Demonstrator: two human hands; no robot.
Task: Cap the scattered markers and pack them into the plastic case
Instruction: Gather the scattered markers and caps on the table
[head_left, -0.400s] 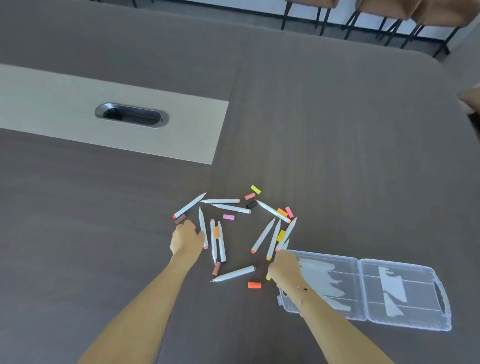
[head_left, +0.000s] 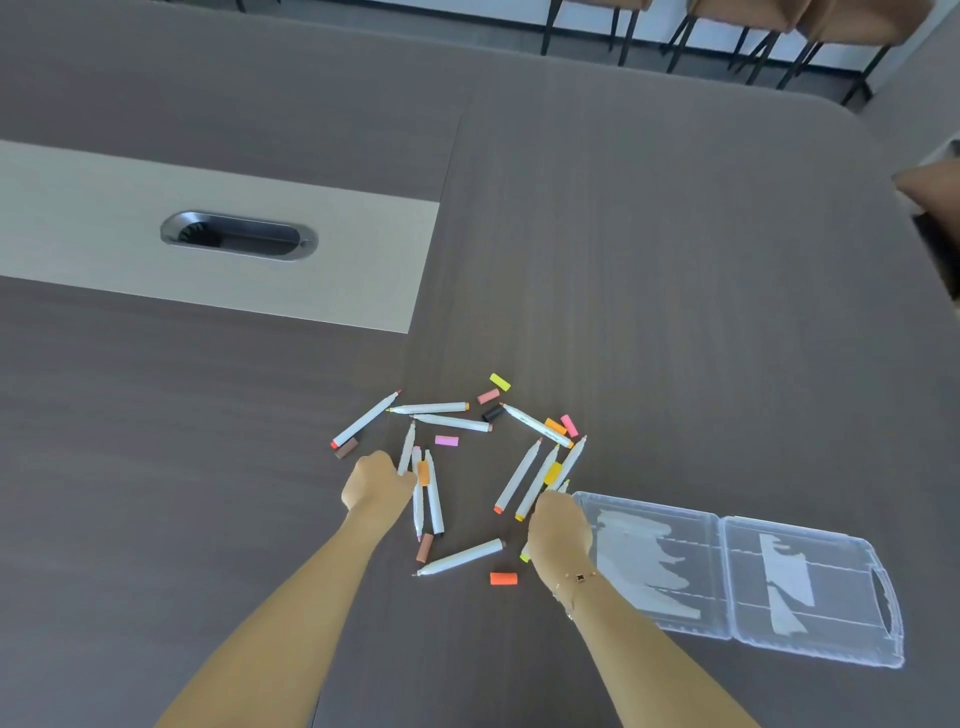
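Markers (head_left: 519, 475) clustered mid-table; left hand (head_left: 376, 486) grips one, right hand (head_left: 558, 527) grips another at case (head_left: 737, 577) edge.

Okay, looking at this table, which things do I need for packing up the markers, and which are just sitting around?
For the job:
- markers, uncapped, scattered
- loose caps
- clear plastic case, open flat
- left hand on a marker
- right hand on a marker by the case

Just lying about:
- cable port in the table
- chairs behind
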